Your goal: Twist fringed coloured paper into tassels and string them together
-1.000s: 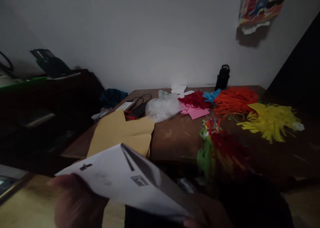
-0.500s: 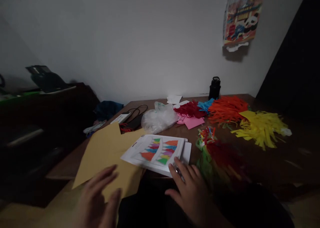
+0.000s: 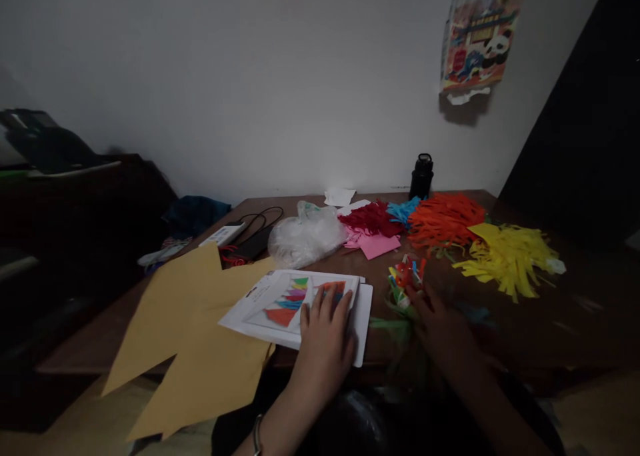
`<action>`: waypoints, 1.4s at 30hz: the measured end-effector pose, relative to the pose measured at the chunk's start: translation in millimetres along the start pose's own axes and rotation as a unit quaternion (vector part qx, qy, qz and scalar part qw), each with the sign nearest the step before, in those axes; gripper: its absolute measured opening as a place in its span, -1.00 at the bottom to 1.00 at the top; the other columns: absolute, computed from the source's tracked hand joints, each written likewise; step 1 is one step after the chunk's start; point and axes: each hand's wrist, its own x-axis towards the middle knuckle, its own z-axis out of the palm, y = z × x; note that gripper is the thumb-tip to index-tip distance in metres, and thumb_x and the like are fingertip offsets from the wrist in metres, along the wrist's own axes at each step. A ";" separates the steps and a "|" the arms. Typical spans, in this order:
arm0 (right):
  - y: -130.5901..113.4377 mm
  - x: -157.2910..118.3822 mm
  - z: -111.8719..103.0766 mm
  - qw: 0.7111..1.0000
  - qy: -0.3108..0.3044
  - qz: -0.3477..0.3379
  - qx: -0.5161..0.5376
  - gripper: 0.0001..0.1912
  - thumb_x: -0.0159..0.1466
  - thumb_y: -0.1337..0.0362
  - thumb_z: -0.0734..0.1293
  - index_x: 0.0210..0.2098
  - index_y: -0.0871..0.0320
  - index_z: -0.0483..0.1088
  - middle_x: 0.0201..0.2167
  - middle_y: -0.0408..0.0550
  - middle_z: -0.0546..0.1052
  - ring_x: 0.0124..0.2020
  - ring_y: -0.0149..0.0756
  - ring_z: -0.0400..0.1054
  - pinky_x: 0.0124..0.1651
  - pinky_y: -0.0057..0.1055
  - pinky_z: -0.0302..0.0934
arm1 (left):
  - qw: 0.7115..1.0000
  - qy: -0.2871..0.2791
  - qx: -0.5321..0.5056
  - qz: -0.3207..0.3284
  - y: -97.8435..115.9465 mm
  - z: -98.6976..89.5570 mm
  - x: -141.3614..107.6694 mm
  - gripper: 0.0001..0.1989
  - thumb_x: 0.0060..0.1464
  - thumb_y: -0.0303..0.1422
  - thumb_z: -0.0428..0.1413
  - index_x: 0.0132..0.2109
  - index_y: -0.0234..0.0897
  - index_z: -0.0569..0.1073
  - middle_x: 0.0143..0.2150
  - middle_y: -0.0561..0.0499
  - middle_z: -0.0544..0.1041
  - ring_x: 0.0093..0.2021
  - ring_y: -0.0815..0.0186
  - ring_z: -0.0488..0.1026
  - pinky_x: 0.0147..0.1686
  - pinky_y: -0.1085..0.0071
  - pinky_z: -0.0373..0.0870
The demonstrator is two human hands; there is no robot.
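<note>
My left hand [image 3: 325, 336] lies on a white box [image 3: 277, 309] with colourful pennants pictured on it, its fingers apart and flat. A white sheet or flap [image 3: 364, 316] sticks out at the box's right side. My right hand [image 3: 440, 323] is at a bundle of coloured strips [image 3: 403, 279], red, green and blue; its fingers are dim and blurred, so their grip cannot be made out. Yellow cut paper [image 3: 200, 323] spreads left of the box, over the table's front edge.
On the brown table [image 3: 330, 261] are a clear plastic bag [image 3: 305, 236], pink paper [image 3: 379, 245], dark red fringe [image 3: 373, 219], orange fringe [image 3: 445, 219], yellow fringe [image 3: 510, 259], a black bottle [image 3: 421, 176] and a power strip [image 3: 223, 233]. A panda poster [image 3: 477, 43] hangs on the wall.
My left hand has moved right, from above the yellow paper onto the box. My right hand has left the box's corner and reached right to the strip bundle. The view has shifted slightly.
</note>
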 end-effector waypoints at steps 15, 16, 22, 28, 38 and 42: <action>-17.6 -16.8 -13.9 0.953 -0.007 -0.288 0.092 -0.37 0.20 0.53 0.29 0.20 -0.09 0.32 0.25 0.03 0.34 -0.05 -0.14 0.49 -0.05 -0.25 0.42 | 0.975 0.165 -0.144 -0.031 -0.6 -21.5 -5.7 -0.40 0.10 -0.61 0.00 0.28 -0.23 0.12 0.28 -0.28 0.21 0.31 -0.05 0.16 0.21 -0.13 0.21; -14.9 -16.4 -15.4 0.952 -0.019 -0.296 0.073 -0.36 0.18 0.56 0.29 0.19 -0.10 0.33 0.24 0.02 0.36 -0.07 -0.13 0.51 -0.08 -0.24 0.43 | 0.976 0.166 -0.142 -0.026 -0.3 -20.9 -6.0 -0.41 0.11 -0.61 0.00 0.27 -0.22 0.12 0.28 -0.28 0.20 0.30 -0.05 0.17 0.20 -0.13 0.23; -23.3 8.8 -45.8 0.934 -0.091 -0.335 0.090 -0.48 0.20 0.55 0.26 0.05 -0.08 0.43 0.07 -0.13 0.52 -0.08 -0.24 0.50 -0.07 -0.37 0.40 | 0.979 0.130 -0.150 0.040 12.1 -7.2 -12.5 -0.30 0.10 -0.71 -0.07 0.31 -0.10 0.06 0.32 -0.23 0.12 0.32 -0.02 0.14 0.20 -0.13 0.25; -46.2 19.8 -52.7 0.952 -0.091 -0.262 0.128 -0.56 0.27 0.42 0.25 0.13 0.16 0.39 0.13 0.16 0.45 0.02 -0.07 0.43 -0.02 -0.17 0.38 | 0.979 0.117 -0.160 0.051 15.3 -6.8 -18.0 -0.24 0.06 -0.76 -0.12 0.34 -0.10 0.04 0.32 -0.22 0.13 0.33 0.06 0.12 0.22 -0.02 0.26; -49.6 -1.5 -27.1 0.941 0.003 -0.331 0.071 -0.72 0.23 0.50 0.28 -0.10 0.18 0.48 -0.13 0.09 0.57 -0.23 -0.17 0.50 -0.23 -0.32 0.39 | 0.974 0.114 -0.184 0.059 20.3 -14.0 -17.8 -0.31 0.11 -0.72 -0.10 0.31 -0.10 0.09 0.32 -0.20 0.16 0.32 0.10 0.15 0.21 0.05 0.29; -51.5 -1.1 -11.9 0.914 0.012 -0.404 0.037 -0.76 0.27 0.45 0.30 -0.07 0.17 0.45 -0.07 0.04 0.55 -0.12 -0.20 0.45 -0.16 -0.35 0.37 | 0.971 0.142 -0.177 0.068 21.9 -14.6 -16.6 -0.34 0.13 -0.71 -0.09 0.31 -0.12 0.11 0.31 -0.20 0.16 0.31 0.13 0.17 0.22 0.08 0.28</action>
